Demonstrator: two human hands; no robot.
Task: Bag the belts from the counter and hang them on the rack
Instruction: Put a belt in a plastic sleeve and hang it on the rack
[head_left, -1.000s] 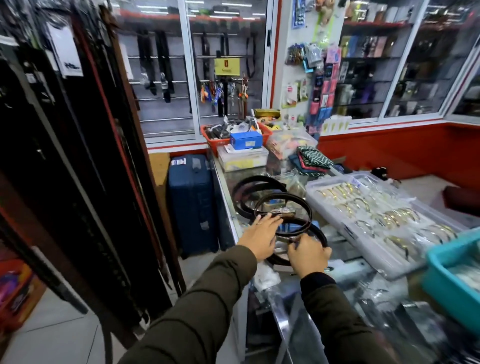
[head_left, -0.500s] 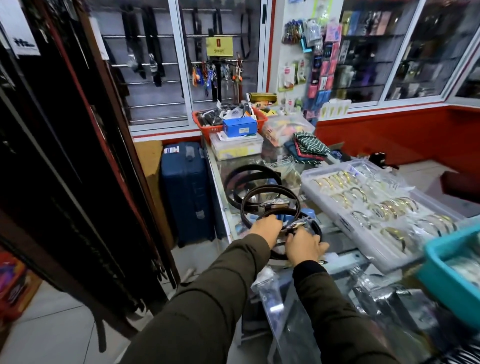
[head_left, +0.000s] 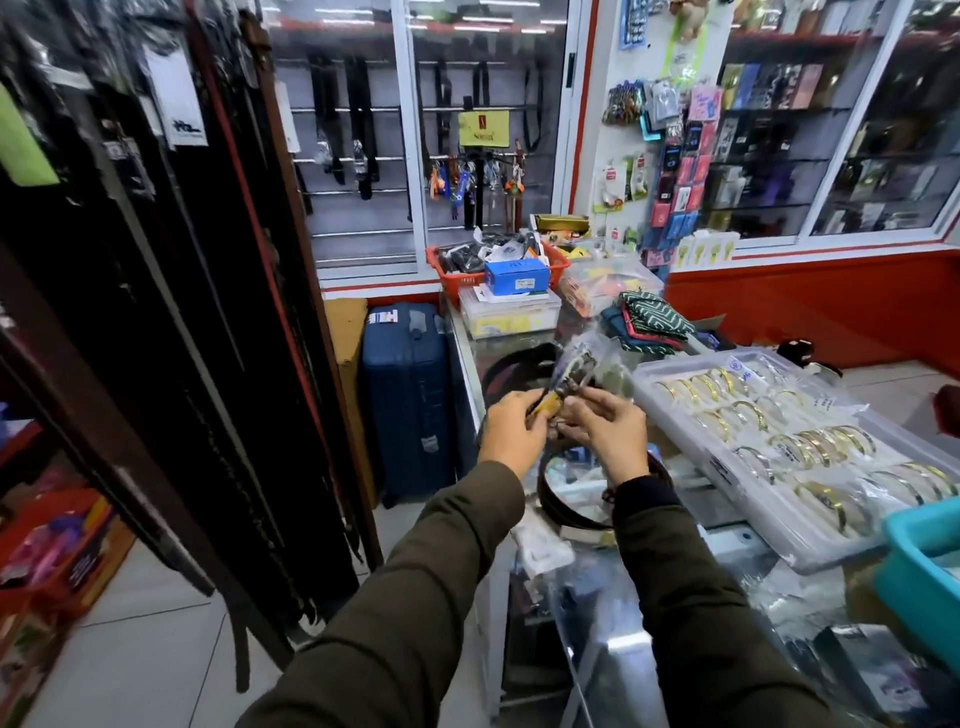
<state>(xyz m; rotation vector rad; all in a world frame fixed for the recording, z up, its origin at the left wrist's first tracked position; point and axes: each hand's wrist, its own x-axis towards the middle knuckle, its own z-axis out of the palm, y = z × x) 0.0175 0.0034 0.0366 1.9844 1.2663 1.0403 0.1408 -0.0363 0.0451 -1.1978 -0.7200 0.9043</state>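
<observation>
A: Brown belt (head_left: 558, 512) is seen coiled on the glass counter (head_left: 467, 343), near edge, directly under the hands. Status of hands?
B: Left hand (head_left: 511, 439) and right hand (head_left: 610, 436) are raised close together above that coil; both are closed on one belt's buckle end (head_left: 574, 371), blurred. Whether a bag is around it can't be told.
A: Other belts?
B: A dark belt coil (head_left: 511, 364) is lying farther back on the counter. Hanging belts (head_left: 156, 322) fill the rack at left. Bangle tray (head_left: 779, 441) sits to the right.
</observation>
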